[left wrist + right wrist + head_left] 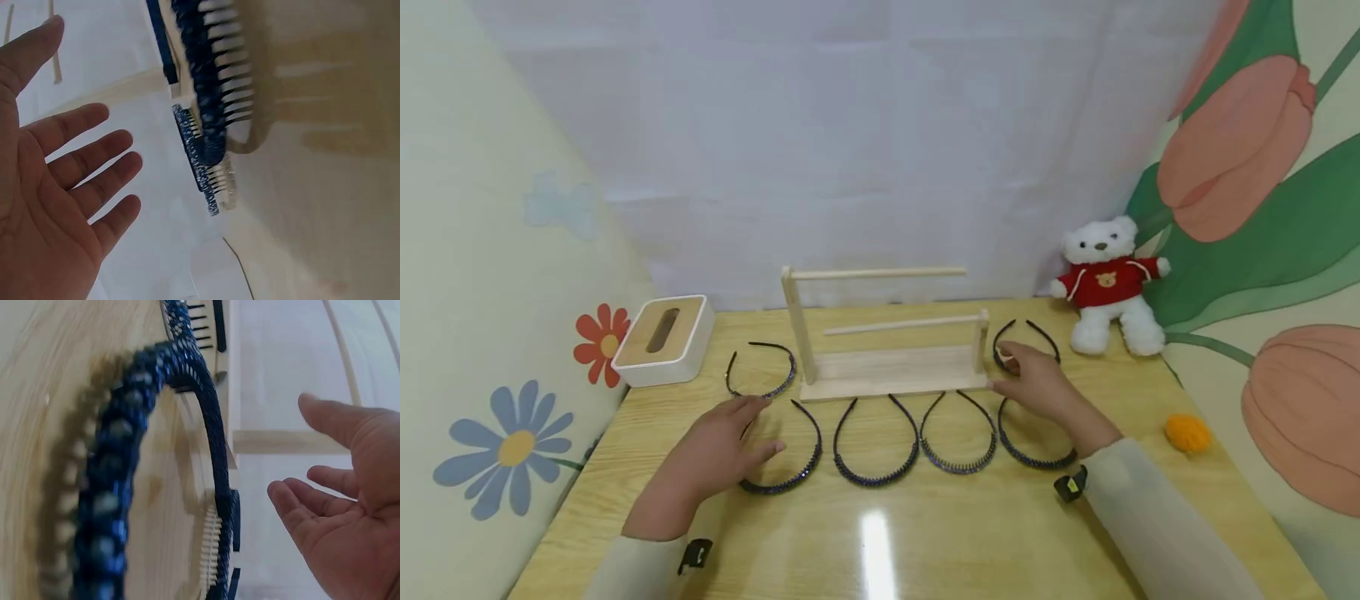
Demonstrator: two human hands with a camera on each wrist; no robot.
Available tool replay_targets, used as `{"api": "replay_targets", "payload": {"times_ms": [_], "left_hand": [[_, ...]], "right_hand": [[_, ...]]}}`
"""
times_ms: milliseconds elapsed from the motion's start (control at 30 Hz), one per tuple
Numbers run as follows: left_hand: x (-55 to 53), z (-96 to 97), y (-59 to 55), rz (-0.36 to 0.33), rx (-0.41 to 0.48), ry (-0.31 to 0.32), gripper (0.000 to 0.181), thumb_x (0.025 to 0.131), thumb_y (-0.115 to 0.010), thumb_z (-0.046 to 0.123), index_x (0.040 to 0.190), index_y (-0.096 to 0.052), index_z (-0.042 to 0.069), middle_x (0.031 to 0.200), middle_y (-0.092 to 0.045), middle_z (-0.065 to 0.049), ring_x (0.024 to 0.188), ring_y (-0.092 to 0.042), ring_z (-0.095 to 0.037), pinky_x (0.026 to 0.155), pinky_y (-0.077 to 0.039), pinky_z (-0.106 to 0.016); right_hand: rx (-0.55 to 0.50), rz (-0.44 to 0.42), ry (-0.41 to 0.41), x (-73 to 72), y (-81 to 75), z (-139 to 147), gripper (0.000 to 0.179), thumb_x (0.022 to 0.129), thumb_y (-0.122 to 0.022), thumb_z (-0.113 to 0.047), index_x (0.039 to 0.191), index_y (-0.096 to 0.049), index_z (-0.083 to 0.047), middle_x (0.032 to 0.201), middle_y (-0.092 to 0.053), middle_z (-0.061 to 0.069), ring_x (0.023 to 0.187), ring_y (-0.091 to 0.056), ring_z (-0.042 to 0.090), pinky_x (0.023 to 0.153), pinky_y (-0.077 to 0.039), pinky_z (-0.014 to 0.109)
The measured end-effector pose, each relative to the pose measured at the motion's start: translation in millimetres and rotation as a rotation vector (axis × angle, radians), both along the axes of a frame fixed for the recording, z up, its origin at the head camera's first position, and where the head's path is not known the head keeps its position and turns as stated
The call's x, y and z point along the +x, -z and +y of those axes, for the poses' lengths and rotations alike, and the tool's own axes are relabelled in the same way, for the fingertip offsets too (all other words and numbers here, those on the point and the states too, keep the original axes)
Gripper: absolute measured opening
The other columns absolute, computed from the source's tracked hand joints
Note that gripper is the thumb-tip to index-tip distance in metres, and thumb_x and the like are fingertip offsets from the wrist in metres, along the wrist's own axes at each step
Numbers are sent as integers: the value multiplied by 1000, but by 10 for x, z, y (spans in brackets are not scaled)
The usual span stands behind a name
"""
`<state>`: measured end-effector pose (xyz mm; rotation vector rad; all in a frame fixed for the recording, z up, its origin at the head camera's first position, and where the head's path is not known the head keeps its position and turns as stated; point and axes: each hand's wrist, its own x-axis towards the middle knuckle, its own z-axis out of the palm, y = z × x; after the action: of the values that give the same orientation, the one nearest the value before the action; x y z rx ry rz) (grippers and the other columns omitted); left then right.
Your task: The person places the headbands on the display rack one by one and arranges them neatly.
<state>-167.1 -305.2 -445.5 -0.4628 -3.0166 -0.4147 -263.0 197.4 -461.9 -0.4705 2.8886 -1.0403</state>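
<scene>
1. The front left headband [781,488] lies on the desk [970,542]. The left hand [718,450] hides part of it; the rest sticks out to the right. Its open ends point away from the person.
2. The left hand is nearest to it. Its fingers are spread wide and hold nothing.
3. The front right headband [1037,463] points away too. The right hand [1037,383] is its nearest hand and hides its far part.
4. The back right headband [996,352] is by the right fingertips. I cannot tell if they touch. The thumb sits wide of the fingers, with nothing between.
5. The middle left headband [876,482] and middle right headband [958,469] lie between the hands. The back left headband [792,371] is just past the left fingertips.
6. Behind the front row is a wooden stand [887,375].
7. Farther out are a box [643,333], a teddy bear [1105,287] and an orange fluffy thing [1187,433].
</scene>
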Motion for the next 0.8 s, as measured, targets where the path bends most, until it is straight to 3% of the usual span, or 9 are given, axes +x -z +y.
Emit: {"api": "replay_targets", "payload": {"times_ms": [300,433,567,667,800], "left_hand": [[210,-20,134,-83,19,63,70,86,-93,42,141,-70,4,145,-66,-25,135,-63,-49,111,-53,-64],[254,-12,155,-131,29,77,72,80,-99,39,137,-73,4,142,-69,-21,133,-65,-45,111,-54,-62],[296,-6,170,-161,28,94,68,76,-101,35,131,-75,5,136,-72,-16,128,-67,-42,110,-55,-60],[321,-7,180,-163,19,115,62,74,-102,30,126,-77,7,130,-74,-12,124,-69,-39,106,-57,-57],[335,-19,181,-141,8,135,53,73,-101,24,120,-78,11,125,-75,-6,119,-71,-33,103,-59,-52]], "right_hand": [[107,-26,8,-188,20,-232,59,99,-81,-22,144,-59,10,131,-71,29,123,-69,44,108,-56,58],[129,-28,22,-233,80,-286,47,98,-82,-22,128,-66,10,108,-73,19,99,-69,33,93,-59,51],[152,-36,27,-261,157,-312,30,96,-83,-21,102,-66,2,88,-63,9,80,-57,24,75,-51,40],[165,-39,37,-270,195,-325,28,95,-84,-20,93,-63,-2,84,-61,7,77,-55,23,73,-48,38],[162,-43,60,-273,201,-344,27,93,-85,-20,100,-67,0,91,-67,11,84,-61,27,80,-55,44]]}}
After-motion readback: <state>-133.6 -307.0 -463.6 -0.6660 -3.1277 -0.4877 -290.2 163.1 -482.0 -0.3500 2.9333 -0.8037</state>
